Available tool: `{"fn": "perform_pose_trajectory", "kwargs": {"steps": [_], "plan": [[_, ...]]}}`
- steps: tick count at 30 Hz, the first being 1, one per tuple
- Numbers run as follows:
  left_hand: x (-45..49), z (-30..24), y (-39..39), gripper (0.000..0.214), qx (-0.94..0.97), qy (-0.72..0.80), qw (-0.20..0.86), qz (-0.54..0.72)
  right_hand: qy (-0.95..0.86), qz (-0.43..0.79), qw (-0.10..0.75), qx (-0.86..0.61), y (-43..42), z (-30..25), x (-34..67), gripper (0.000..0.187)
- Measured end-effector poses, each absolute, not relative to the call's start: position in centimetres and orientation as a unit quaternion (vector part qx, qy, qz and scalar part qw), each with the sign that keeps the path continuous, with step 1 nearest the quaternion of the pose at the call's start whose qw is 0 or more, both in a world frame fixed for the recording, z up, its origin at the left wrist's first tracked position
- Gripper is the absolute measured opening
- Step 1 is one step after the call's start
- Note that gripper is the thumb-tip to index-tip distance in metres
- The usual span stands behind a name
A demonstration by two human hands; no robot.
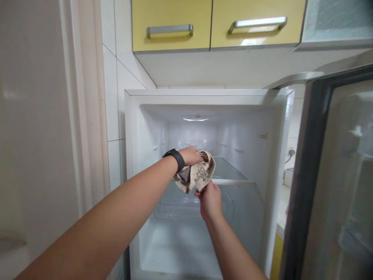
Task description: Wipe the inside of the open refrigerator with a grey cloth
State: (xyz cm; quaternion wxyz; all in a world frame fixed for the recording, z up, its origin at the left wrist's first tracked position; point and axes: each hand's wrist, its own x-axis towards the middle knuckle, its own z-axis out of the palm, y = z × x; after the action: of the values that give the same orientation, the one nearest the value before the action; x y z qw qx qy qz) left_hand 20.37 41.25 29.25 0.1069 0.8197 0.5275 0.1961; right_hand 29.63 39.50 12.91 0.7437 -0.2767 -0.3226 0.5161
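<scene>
Head view: 2 bare hands were at the opening of a white box-shaped refrigerator [210, 93], both on a bunched cream-and-brown patterned fabric cloth [201, 175]. Left hand [190, 154], with a black smartwatch-style wristband [176, 157] behind it, gripped the cloth from above, fingers sunk in the folds, fingertips hidden. Right hand [212, 200] was below, fingers curled on the cloth's lower edge.

Cloth position: in front of the clear glass shelf [229, 167], around its pale front edge. Couldn't tell whether it touched the shelf; hands and folds blocked the contact.

Step in hand, my read: gathering or turning the cloth between 2 hands, not pressing it flat. Next move called for a settled hold, I'd judge: loose lower flap tucked in, knuckles kept off the shelf edge.

Access looked fine: dark-edged refrigerator door [311, 155] open on the right, well apart from the hands. Clear plastic tray [180, 210] showed below the shelf.
</scene>
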Motion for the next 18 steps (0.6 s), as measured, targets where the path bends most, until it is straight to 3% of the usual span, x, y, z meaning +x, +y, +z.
{"fn": "perform_pose_trajectory", "kwargs": {"steps": [11, 18], "plan": [[26.6, 27.0, 44.2, 0.035, 0.891, 0.427, 0.023, 0.155, -0.312, 0.504, 0.751, -0.290, 39.2, 12.5, 29.5, 0.019], [22.6, 27.9, 47.6, 0.038, 0.834, 0.539, -0.030, 0.112, -0.278, 0.516, 0.744, -0.321, 39.2, 13.4, 29.5, 0.029]]}}
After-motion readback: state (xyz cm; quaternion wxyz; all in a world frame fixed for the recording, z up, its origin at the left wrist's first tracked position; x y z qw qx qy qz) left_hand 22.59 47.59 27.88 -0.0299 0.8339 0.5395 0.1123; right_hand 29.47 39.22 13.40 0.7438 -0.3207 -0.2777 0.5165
